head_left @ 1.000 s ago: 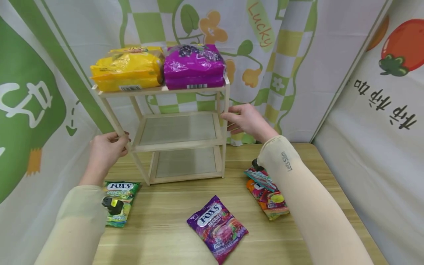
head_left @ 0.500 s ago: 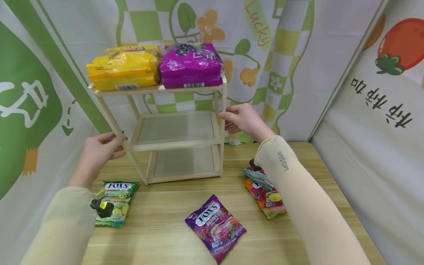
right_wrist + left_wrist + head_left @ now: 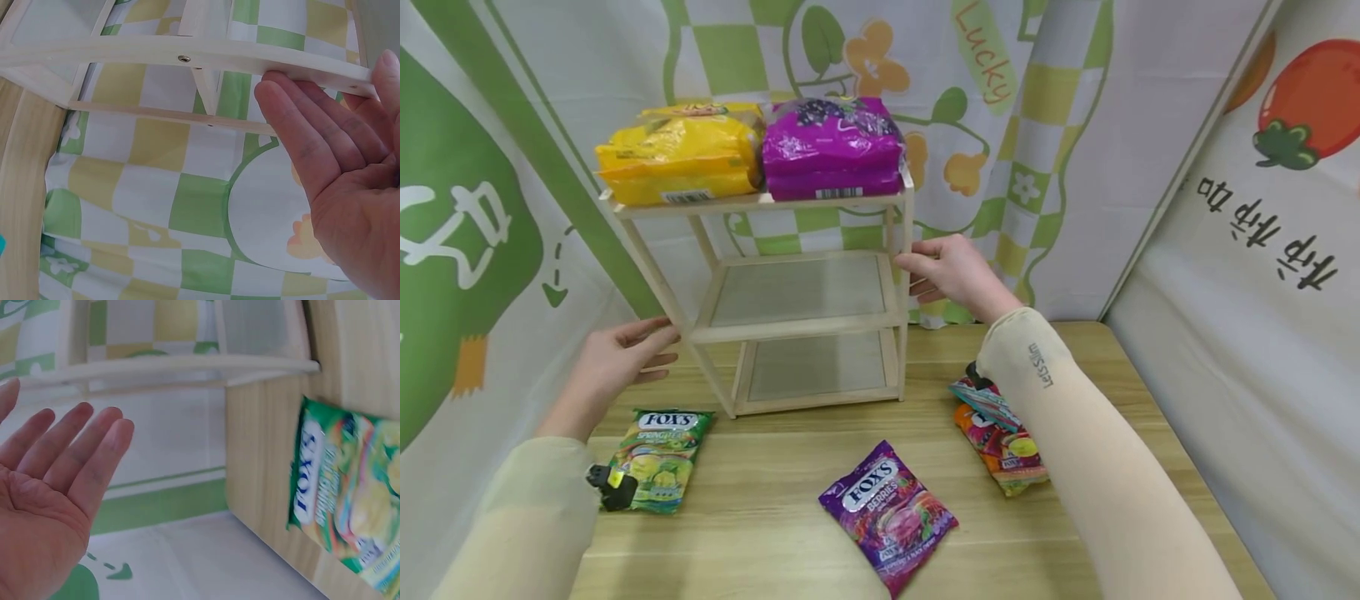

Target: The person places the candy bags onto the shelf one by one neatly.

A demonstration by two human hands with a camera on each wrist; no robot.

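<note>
A three-tier wooden shelf rack [image 3: 797, 329] stands at the back of the table. My right hand [image 3: 958, 271] holds its right front post [image 3: 137, 50] between thumb and fingers, just above the middle shelf. Beside the left front post, my left hand [image 3: 613, 367] has its fingers extended; in the left wrist view the palm is bare and the fingers are apart from the post. On the top shelf sit a yellow bag [image 3: 685, 158] and a magenta bag [image 3: 835, 154], side by side. The two lower shelves hold nothing.
A green Fox's Spring Tea candy bag [image 3: 662, 454] lies at the left and a purple Fox's Berries bag [image 3: 891, 517] in front. An orange candy bag [image 3: 1007, 458] and a teal one [image 3: 988, 406] overlap at right, partly behind my forearm. Printed curtains [image 3: 1060, 250] enclose the table.
My left hand has let go of the rack's left post and moved slightly left and down, its fingers straightening. The right hand stays on its post. The view has shifted slightly.
</note>
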